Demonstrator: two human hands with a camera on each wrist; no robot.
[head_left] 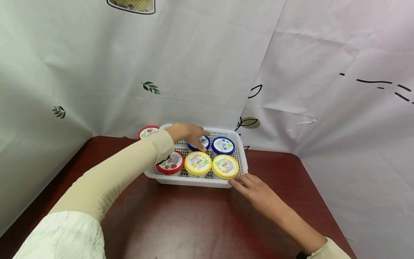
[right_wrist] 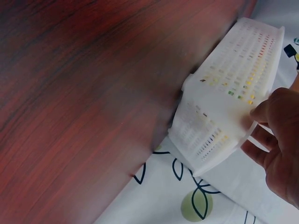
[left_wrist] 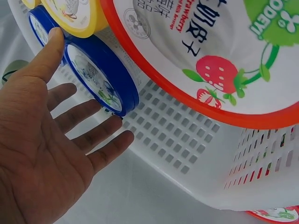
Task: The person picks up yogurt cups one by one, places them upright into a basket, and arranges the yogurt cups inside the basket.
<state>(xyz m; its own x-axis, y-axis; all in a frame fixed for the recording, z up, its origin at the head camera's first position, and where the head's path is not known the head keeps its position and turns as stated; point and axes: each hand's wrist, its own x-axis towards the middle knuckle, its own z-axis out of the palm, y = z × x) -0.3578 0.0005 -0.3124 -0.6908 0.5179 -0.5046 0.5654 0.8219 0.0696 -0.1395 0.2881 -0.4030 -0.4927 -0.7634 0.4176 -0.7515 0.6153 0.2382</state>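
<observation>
A white plastic basket (head_left: pixel 195 181) holds several lidded tubs. In its front row are a red-lidded tub (head_left: pixel 171 163) with strawberry pictures and two yellow-lidded tubs (head_left: pixel 198 163). Behind them, my left hand (head_left: pixel 191 135) reaches over a blue-lidded tub (left_wrist: pixel 96 77), its fingers spread and fairly straight, the thumb near the lids. Whether it touches a lid I cannot tell. A second blue-lidded tub (head_left: pixel 223 145) sits to its right. At the basket's front right corner, my right hand (right_wrist: pixel 280 135) holds the rim between thumb and bent fingers.
Another red-lidded tub (head_left: pixel 148 131) is outside the basket, behind its left end. Beneath everything is a dark red wooden table (head_left: pixel 191 219). White printed cloth (head_left: pixel 200 64) hangs along the table's back and sides, close behind the basket.
</observation>
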